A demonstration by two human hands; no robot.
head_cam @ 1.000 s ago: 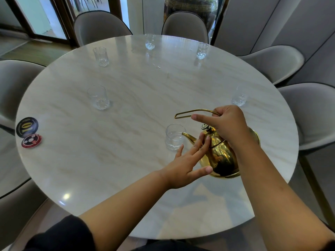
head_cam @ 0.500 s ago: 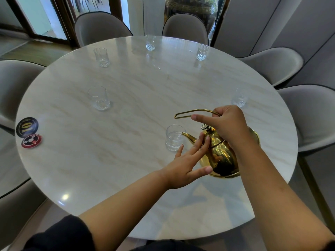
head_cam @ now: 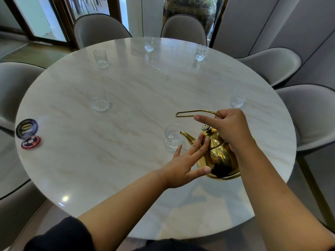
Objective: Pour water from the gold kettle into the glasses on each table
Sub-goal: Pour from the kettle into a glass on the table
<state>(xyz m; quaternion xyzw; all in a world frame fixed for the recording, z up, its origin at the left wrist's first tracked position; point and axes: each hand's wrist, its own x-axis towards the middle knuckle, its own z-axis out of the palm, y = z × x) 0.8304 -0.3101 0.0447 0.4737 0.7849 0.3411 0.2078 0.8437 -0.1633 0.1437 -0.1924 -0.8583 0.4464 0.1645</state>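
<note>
Hands on the gold kettle [head_cam: 217, 160]: right hand [head_cam: 230, 127] curled round its handle, left hand [head_cam: 183, 167] flat, fingers [head_cam: 198, 146] straight against its side; spout at nearest glass [head_cam: 173, 140].

Polished gold metal kettle [head_cam: 217, 156], tilted, spout tip placed at the rim of a clear cut-glass tumbler [head_cam: 173, 139]; five similar tumblers [head_cam: 99, 100] are stood upright beyond.

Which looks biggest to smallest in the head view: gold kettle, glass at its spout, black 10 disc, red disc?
1. gold kettle
2. glass at its spout and black 10 disc: too alike to rank
3. red disc
</note>
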